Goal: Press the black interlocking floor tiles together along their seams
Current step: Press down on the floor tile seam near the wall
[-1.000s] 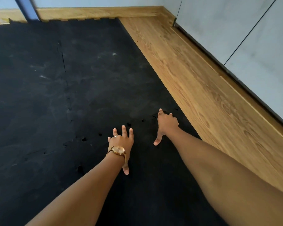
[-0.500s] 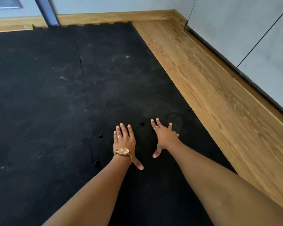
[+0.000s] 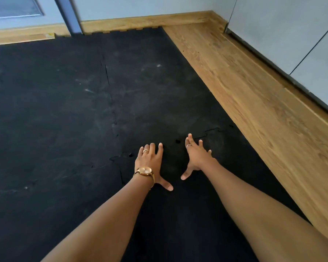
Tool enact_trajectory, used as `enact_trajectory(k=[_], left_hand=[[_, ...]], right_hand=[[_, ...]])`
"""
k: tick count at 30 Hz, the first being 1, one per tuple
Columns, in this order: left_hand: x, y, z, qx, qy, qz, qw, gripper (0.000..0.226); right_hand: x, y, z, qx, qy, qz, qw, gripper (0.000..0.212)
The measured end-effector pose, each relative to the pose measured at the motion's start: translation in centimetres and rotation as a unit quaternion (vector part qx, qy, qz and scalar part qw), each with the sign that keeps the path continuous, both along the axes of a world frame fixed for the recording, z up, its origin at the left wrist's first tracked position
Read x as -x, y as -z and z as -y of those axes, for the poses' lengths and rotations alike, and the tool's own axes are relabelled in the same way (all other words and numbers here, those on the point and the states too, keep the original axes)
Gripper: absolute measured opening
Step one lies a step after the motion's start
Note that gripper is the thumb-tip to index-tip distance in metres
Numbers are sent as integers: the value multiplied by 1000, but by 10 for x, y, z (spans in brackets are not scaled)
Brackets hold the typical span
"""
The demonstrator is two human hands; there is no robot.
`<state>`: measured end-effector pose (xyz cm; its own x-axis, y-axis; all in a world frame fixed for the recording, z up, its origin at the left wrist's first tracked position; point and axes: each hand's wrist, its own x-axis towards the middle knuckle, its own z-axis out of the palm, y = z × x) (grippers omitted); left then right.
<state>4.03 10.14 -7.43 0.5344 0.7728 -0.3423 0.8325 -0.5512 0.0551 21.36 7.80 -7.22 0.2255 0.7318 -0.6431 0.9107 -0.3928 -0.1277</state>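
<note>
Black floor tiles [image 3: 64, 120] down flat on wood floor [image 3: 254, 95], filling most of room up to back wall. Left hand [image 3: 150, 163] w/ gold watch [image 3: 144, 171] flat on tiles, fingers spread, holding nothing. Right hand [image 3: 196, 157] flat just beside it, also spread, holding nothing. Wavy seam [image 3: 206, 134] near right fingertips, small gaps showing.

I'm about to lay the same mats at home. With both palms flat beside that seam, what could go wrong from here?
The seam beyond the right hand still gapes, so pressing only near the left hand may leave it open. Pushing sideways might slide the black tiles over the smooth wooden floor.
</note>
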Motion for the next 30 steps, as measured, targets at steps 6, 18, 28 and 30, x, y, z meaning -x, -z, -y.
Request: enact_trajectory(k=[6,18,28,30], left_hand=[[0,15,-10,71,-16,55,996,156],[46,8,33,48,-182,20,982,153],[79,-12,-2,24,-65,0,998,142],[87,-15,1,11,-68,17,997,133]], right_hand=[[4,9,-1,-18,11,30,999,150],[34,-12,18,-13,57,-15,998,129],[42,-2,38,-29,24,0,999,151],[42,2,43,-45,35,-19,998,150]])
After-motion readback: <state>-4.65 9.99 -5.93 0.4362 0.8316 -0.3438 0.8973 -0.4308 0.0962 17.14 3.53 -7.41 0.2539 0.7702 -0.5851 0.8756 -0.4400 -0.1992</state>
